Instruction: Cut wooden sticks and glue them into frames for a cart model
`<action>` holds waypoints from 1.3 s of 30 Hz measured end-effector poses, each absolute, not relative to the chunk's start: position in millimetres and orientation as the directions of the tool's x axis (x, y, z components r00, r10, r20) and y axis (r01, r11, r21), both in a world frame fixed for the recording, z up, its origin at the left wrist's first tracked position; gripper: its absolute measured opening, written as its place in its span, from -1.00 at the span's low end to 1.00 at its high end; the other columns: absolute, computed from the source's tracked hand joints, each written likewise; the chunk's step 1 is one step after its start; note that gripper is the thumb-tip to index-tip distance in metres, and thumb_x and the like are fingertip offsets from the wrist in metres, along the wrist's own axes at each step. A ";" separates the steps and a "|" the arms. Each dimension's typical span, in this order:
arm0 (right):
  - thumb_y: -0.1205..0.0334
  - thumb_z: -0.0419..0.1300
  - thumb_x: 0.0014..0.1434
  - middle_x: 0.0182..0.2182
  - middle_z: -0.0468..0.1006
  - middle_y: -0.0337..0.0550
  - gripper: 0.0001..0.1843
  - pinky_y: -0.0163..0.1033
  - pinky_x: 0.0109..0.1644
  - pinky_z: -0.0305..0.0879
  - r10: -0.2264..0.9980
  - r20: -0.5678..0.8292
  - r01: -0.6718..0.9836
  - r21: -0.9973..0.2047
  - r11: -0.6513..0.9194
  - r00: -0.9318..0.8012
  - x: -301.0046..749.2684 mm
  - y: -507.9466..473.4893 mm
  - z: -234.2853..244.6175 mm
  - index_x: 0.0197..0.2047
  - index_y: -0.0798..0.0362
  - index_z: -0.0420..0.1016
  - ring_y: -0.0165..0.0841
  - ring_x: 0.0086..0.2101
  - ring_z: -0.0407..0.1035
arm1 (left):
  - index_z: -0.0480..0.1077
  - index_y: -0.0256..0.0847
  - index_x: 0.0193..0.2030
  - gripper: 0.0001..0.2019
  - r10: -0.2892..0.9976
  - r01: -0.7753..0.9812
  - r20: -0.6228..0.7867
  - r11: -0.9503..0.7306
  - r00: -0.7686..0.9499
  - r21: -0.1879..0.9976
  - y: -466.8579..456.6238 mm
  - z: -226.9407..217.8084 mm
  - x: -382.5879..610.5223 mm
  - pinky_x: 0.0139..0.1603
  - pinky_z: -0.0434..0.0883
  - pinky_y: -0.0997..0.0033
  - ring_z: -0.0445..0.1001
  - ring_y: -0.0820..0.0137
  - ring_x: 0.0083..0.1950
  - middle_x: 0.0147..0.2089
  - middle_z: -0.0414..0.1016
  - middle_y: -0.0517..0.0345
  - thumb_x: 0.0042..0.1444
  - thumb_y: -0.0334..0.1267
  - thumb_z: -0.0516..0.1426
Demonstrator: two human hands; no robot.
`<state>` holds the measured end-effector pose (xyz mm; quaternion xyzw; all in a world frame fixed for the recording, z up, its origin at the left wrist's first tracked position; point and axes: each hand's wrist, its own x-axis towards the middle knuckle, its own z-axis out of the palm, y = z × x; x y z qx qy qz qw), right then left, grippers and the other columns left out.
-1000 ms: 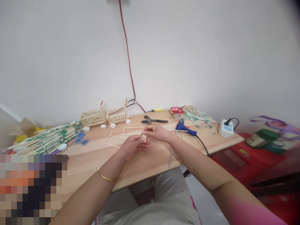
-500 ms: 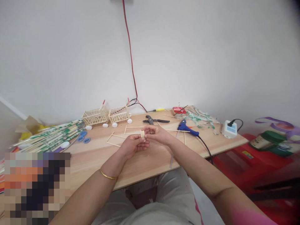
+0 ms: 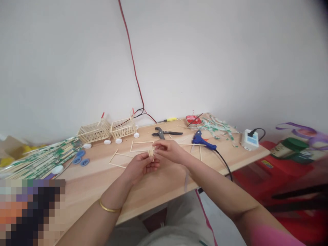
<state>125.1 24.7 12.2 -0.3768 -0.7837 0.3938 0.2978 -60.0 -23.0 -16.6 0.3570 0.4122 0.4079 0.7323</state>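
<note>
Short wooden sticks [image 3: 151, 154] stand in a small bundle in my left hand [image 3: 142, 166], pinched between thumb and fingers. The fingers of my right hand [image 3: 169, 150] are bent and closed at the upper end of the same bundle. How many sticks each hand grips is hidden. Just behind my hands lie two flat stick frames, one at the left [image 3: 116, 160] and one farther back [image 3: 138, 142]. A blue glue gun [image 3: 202, 140] lies right of my right hand, close to another stick frame [image 3: 200, 152].
Two stick-built carts [image 3: 94, 131] with white wheels stand at the back left. Bundled skewers [image 3: 48, 155] and blue caps [image 3: 80, 158] lie at the left. Pliers [image 3: 166, 132], a red dish [image 3: 193, 119], wrapper scraps [image 3: 217, 126] and a power socket [image 3: 250, 139] line the back and right.
The view has turned slightly, so most things sit farther left. My right fingers have moved up to the top of the stick bundle, and more of the sticks shows.
</note>
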 end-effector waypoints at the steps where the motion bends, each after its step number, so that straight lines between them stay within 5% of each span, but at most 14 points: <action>1: 0.17 0.08 0.16 -0.25 0.51 -0.16 -0.72 -0.34 -0.18 0.23 0.846 0.188 0.529 -0.707 0.469 -0.499 134.7 25.4 15.0 -0.07 0.04 0.40 -0.40 -0.27 0.37 | 0.40 -0.34 -0.33 -0.91 0.893 -0.314 -0.312 0.412 0.323 0.855 -22.9 -16.7 -59.8 -0.30 0.49 0.49 0.55 0.42 -0.33 -0.29 0.55 -0.01 0.02 -0.36 0.21; 2: 0.16 0.04 0.20 -0.22 0.51 -0.18 -0.74 -0.35 -0.17 0.22 0.872 0.183 0.730 -0.485 0.481 -0.453 146.3 27.8 17.2 -0.07 0.00 0.40 -0.41 -0.26 0.36 | 0.40 -0.34 -0.33 -0.90 0.894 -0.322 -0.314 0.414 0.319 0.852 -22.8 -16.8 -59.2 -0.31 0.49 0.49 0.55 0.42 -0.33 -0.30 0.55 0.00 0.02 -0.36 0.21; 3: 0.19 0.05 0.19 -0.21 0.52 -0.13 -0.76 -0.32 -0.16 0.20 0.895 0.169 0.798 -0.406 0.445 -0.412 159.1 31.5 18.6 -0.11 0.03 0.43 -0.36 -0.23 0.36 | 0.40 -0.34 -0.34 -0.90 0.893 -0.324 -0.319 0.418 0.316 0.849 -22.9 -16.8 -58.2 -0.32 0.49 0.49 0.54 0.42 -0.35 -0.32 0.55 0.00 0.01 -0.35 0.22; 7: 0.33 0.17 0.04 -0.31 0.52 0.14 -0.87 -0.19 -0.18 0.16 0.940 0.087 0.916 -0.211 0.341 -0.330 205.5 51.3 16.5 -0.31 0.18 0.49 -0.13 -0.23 0.34 | 0.40 -0.35 -0.35 -0.87 0.877 -0.312 -0.350 0.450 0.328 0.837 -24.6 -16.3 -53.2 -0.40 0.48 0.51 0.52 0.45 -0.42 -0.39 0.54 0.02 0.00 -0.33 0.23; 10: 0.42 0.12 0.05 -0.40 0.51 0.13 -0.88 -0.20 -0.23 0.11 0.927 0.032 0.920 -0.115 0.374 -0.373 218.5 56.0 18.3 -0.44 0.19 0.49 -0.15 -0.29 0.34 | 0.39 -0.36 -0.34 -0.87 0.866 -0.319 -0.372 0.475 0.334 0.820 -26.0 -14.9 -51.2 -0.41 0.48 0.52 0.52 0.45 -0.44 -0.39 0.54 0.01 0.01 -0.34 0.22; 15: 0.30 0.01 0.24 -0.32 0.51 -0.07 -0.80 -0.24 -0.15 0.03 0.801 0.049 0.796 -0.092 0.598 -0.596 195.9 39.5 50.5 -0.27 0.06 0.47 -0.29 -0.22 0.27 | 0.40 -0.38 -0.36 -0.92 0.843 -0.355 -0.402 0.521 0.358 0.776 -27.3 -7.7 -49.9 -0.38 0.49 0.50 0.55 0.41 -0.39 -0.36 0.55 -0.02 0.05 -0.38 0.18; 18: 0.29 -0.04 0.29 -0.36 0.50 -0.10 -0.73 -0.23 -0.18 0.01 0.489 0.155 0.491 -0.028 0.871 -0.858 168.5 31.9 67.0 -0.31 0.07 0.46 -0.32 -0.25 0.23 | 0.40 -0.38 -0.34 -0.94 0.820 -0.358 -0.409 0.551 0.399 0.754 -27.9 -3.6 -49.3 -0.36 0.50 0.48 0.56 0.38 -0.36 -0.33 0.56 -0.07 0.05 -0.41 0.17; 23: 0.29 -0.08 0.31 -0.33 0.50 -0.10 -0.68 -0.21 -0.18 0.05 0.233 0.175 0.240 0.018 0.971 -0.957 133.2 37.5 61.5 -0.33 0.08 0.46 -0.32 -0.24 0.20 | 0.41 -0.37 -0.33 -0.92 0.791 -0.327 -0.401 0.573 0.462 0.752 -28.0 -4.1 -54.6 -0.39 0.49 0.51 0.55 0.40 -0.39 -0.34 0.56 -0.05 0.04 -0.38 0.19; 39: 0.35 -0.15 0.31 -0.33 0.46 -0.06 -0.62 -0.22 -0.16 0.20 0.095 0.237 0.112 0.058 0.992 -0.967 117.5 43.6 53.4 -0.40 0.10 0.42 -0.33 -0.25 0.20 | 0.41 -0.38 -0.34 -0.91 0.778 -0.317 -0.445 0.601 0.444 0.734 -25.6 -7.7 -59.6 -0.42 0.48 0.51 0.56 0.39 -0.40 -0.37 0.56 -0.04 0.04 -0.38 0.19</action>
